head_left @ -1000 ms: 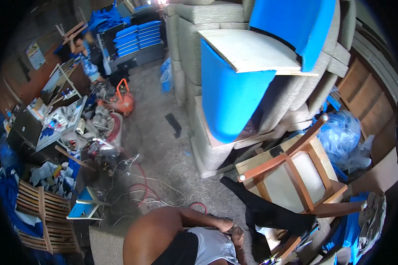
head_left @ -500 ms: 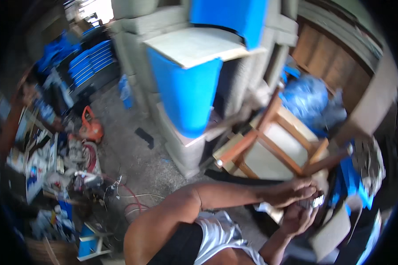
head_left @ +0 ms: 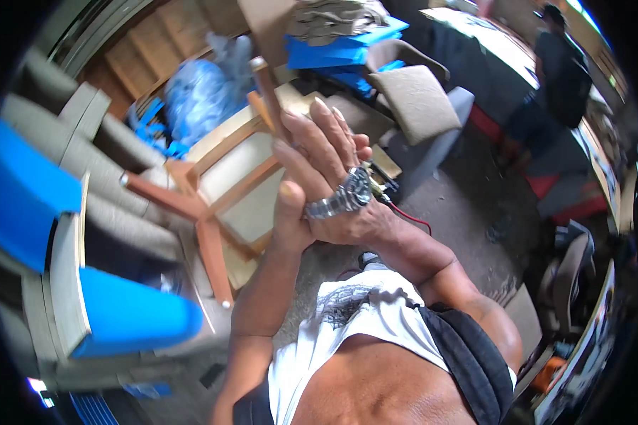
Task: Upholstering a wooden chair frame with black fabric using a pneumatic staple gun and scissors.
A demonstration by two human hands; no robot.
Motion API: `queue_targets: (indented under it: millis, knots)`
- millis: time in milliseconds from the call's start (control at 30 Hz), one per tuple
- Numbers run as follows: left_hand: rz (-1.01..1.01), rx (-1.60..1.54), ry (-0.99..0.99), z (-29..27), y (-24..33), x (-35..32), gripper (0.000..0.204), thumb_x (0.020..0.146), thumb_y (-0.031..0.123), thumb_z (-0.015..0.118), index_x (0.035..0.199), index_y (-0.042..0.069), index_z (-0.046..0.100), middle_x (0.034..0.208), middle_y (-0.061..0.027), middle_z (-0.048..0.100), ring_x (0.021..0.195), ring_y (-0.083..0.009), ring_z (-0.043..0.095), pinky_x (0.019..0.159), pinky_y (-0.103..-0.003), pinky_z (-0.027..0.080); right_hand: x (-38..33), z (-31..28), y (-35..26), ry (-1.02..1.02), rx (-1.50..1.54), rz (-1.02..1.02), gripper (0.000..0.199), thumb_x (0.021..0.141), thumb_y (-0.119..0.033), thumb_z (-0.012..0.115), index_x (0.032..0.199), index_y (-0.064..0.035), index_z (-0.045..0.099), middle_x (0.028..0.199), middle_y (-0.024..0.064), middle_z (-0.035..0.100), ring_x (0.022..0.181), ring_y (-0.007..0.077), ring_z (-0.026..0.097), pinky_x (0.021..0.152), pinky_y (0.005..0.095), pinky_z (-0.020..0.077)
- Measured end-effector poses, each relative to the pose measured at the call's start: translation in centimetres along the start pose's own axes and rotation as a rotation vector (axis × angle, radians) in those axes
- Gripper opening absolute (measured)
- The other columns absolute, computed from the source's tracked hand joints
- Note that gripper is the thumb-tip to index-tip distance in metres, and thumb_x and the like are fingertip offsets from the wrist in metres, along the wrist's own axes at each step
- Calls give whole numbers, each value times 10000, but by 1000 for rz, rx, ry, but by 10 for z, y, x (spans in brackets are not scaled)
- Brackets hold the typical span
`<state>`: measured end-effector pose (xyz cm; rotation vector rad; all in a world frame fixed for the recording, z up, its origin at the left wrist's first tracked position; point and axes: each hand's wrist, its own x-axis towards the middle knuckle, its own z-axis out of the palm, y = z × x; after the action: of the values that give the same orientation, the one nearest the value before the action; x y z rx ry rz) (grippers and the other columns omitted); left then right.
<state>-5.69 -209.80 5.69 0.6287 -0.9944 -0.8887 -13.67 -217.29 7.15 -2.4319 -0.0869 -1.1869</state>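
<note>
A silver metal wristwatch [head_left: 340,195] loops around my right hand [head_left: 326,152], its dark dial facing up and outward. That hand is raised in front of my chest with its fingers stretched out. Against its left side presses my left hand [head_left: 290,216]; the thumb lies by the watch's bracelet, and the other fingers are mostly hidden behind the right hand. Beyond both hands, an upturned wooden chair or stool frame [head_left: 209,212] with reddish-brown legs lies with its pale underside showing.
Grey foam-like seats with blue panels [head_left: 135,312] are stacked at left. A blue plastic bag [head_left: 198,99] lies behind the frame. Blue sheets [head_left: 340,53] and a beige cushion [head_left: 417,103] are ahead. Another person [head_left: 556,71] stands beside a covered table [head_left: 468,53] at far right.
My view has swung to the right, bringing the other person into sight. The watch, between my hands before, is now around my right hand, whose fingers have straightened.
</note>
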Motion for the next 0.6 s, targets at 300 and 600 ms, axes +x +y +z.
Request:
queue_targets:
  millis: [300,600]
  knots:
    - [-178,455,-316,-4,4,35,790,883,525,571,1422,-22,384,1392,-169,449,1296,-249,451,1074,-400,345,-11,5,56,516,44,-201,534,931,-349,593,1403,-122,489,1509,265,346,1464,407,238,1172,510,198]
    - [-278,137,-234,23,-60,119,934,780,482,720,1418,-62,306,1366,-158,444,1255,-240,465,1070,-375,365,19,-50,148,634,-75,-178,648,974,-473,482,1474,-73,384,1534,246,295,1445,432,246,1158,536,220]
